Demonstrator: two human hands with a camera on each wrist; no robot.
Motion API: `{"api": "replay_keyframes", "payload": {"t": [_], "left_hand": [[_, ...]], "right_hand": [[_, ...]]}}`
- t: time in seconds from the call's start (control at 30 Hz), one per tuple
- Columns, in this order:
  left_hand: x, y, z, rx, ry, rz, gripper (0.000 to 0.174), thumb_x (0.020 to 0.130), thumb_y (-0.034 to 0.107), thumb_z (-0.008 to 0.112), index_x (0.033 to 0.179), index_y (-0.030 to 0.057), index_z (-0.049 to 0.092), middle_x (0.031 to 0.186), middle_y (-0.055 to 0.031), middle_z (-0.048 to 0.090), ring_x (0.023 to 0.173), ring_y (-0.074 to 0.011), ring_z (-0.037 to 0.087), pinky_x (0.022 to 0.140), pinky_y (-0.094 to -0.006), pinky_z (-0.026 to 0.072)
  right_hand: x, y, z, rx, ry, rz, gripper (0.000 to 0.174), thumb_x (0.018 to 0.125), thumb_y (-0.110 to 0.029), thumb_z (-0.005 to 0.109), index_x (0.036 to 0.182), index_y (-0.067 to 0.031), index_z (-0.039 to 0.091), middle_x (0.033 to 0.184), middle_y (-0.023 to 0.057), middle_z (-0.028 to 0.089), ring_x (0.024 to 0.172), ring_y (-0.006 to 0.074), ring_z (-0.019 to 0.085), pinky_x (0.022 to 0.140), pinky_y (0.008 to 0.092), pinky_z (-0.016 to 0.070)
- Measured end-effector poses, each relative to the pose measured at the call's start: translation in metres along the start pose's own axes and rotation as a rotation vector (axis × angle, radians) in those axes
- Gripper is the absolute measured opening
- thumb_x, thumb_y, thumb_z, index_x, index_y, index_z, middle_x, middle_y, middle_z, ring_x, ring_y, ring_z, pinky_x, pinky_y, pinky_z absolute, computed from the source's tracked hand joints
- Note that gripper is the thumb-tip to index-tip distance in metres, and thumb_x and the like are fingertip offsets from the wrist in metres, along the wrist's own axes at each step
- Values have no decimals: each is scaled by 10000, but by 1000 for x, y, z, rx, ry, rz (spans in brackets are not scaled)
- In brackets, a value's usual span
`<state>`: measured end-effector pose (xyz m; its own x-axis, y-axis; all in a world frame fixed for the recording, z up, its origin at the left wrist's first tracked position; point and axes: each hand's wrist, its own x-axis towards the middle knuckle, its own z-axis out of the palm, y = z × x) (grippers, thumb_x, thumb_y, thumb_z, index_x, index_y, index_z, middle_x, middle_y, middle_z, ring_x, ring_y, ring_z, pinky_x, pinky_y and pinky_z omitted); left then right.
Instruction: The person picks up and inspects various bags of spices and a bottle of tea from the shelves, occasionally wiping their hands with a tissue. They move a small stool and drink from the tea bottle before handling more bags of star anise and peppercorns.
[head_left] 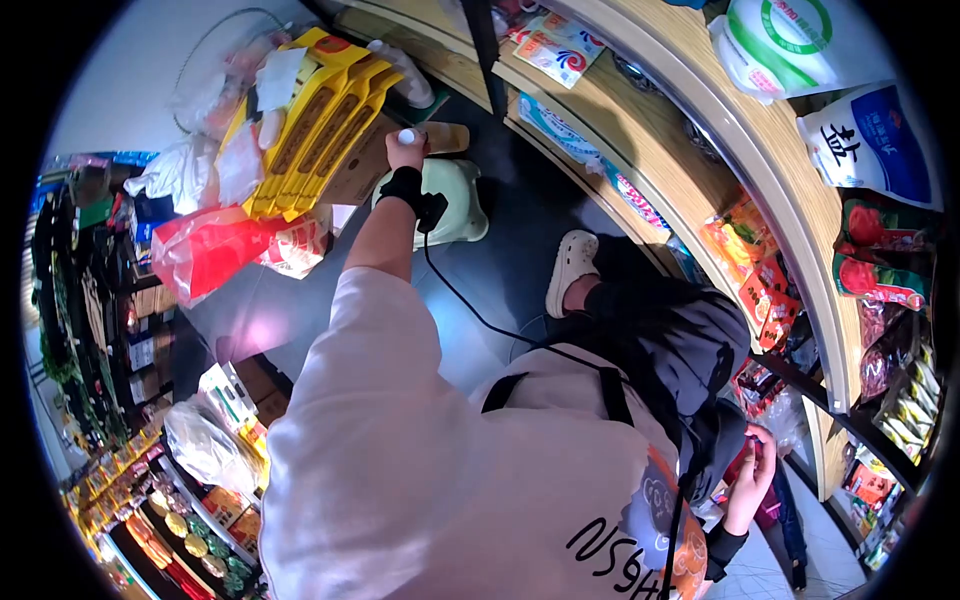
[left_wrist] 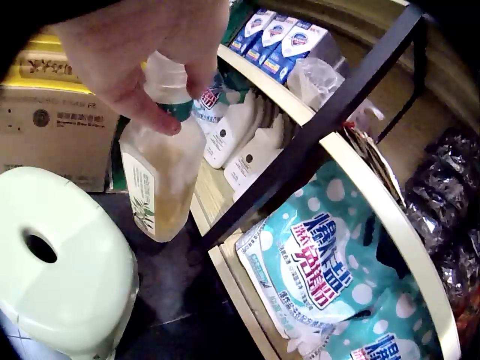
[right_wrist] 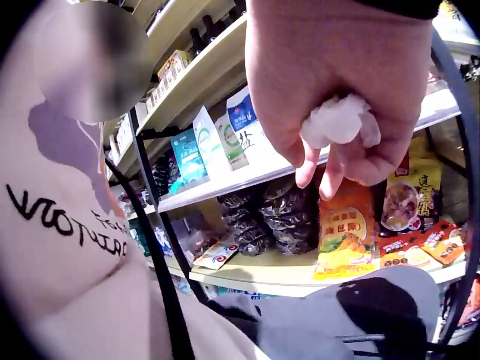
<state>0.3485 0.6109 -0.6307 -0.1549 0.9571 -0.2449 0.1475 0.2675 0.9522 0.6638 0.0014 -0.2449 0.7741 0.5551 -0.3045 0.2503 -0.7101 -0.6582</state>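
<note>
My left hand [left_wrist: 150, 60] grips a clear plastic bottle [left_wrist: 169, 176] by its neck, just under the white cap. Pale yellowish liquid shows inside the bottle, and a white label with green leaves covers one side. In the head view the left arm reaches far forward, and the hand [head_left: 405, 150] is by a pale green plastic stool [head_left: 462, 195]. My right hand [right_wrist: 337, 82] has its fingers curled round a crumpled white tissue [right_wrist: 341, 124]. The head view has this right hand [head_left: 752, 480] low at the right, beside the dark-clothed leg.
Curved wooden shelves [head_left: 640, 110] with packaged goods run along the right. Turquoise detergent bags [left_wrist: 322, 255] and white bottles [left_wrist: 251, 157] fill the lower shelf. Yellow packs [head_left: 310, 120] and a cardboard box [left_wrist: 56, 131] stand left of the stool. A black cable [head_left: 470, 310] trails from the left wrist.
</note>
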Motion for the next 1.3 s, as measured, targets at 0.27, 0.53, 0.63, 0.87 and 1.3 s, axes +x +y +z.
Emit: {"api": "replay_keyframes", "payload": {"t": [0.27, 0.53, 0.63, 0.87, 1.3], "left_hand": [[73, -81, 47, 38, -43, -129, 492, 718, -17, 710, 1100, 112, 427, 994, -103, 545, 821, -257, 598, 580, -386, 566], [68, -119, 48, -2, -15, -272, 434, 744, 73, 684, 1111, 99, 455, 1053, -102, 548, 910, -239, 578, 721, -380, 537], [110, -175, 42, -200, -78, -337, 259, 837, 179, 575, 1078, 121, 501, 1091, -94, 547, 946, -235, 571, 811, -377, 504], [107, -143, 48, -81, -78, -289, 215, 889, 229, 477, 1064, 118, 535, 1004, -104, 578, 846, -240, 572, 693, -394, 472], [-322, 220, 142, -144, -1387, 277, 186, 957, 112, 461, 1098, 23, 543, 1044, -75, 607, 886, -134, 566, 798, -257, 447]], "right_hand": [[16, 3, 8, 44, -24, 93, 208, 911, 43, 446, 1067, -40, 554, 1029, -18, 541, 609, 11, 354, 511, 170, 265], [13, 13, 10, -79, -83, 193, 201, 850, 104, 479, 1011, 8, 550, 1017, 100, 541, 966, 186, 523, 850, 240, 388], [15, 12, 13, -95, -68, 250, 192, 854, 101, 475, 1003, 7, 553, 1017, 92, 539, 943, 178, 519, 825, 239, 389], [17, 16, 24, -70, 19, 63, 197, 862, 93, 462, 1026, 15, 538, 983, 85, 510, 891, 180, 490, 789, 229, 382], [33, -41, -7, 158, 268, -209, 198, 787, 50, 509, 966, -35, 499, 985, 71, 460, 953, 179, 469, 871, 291, 366]]}}
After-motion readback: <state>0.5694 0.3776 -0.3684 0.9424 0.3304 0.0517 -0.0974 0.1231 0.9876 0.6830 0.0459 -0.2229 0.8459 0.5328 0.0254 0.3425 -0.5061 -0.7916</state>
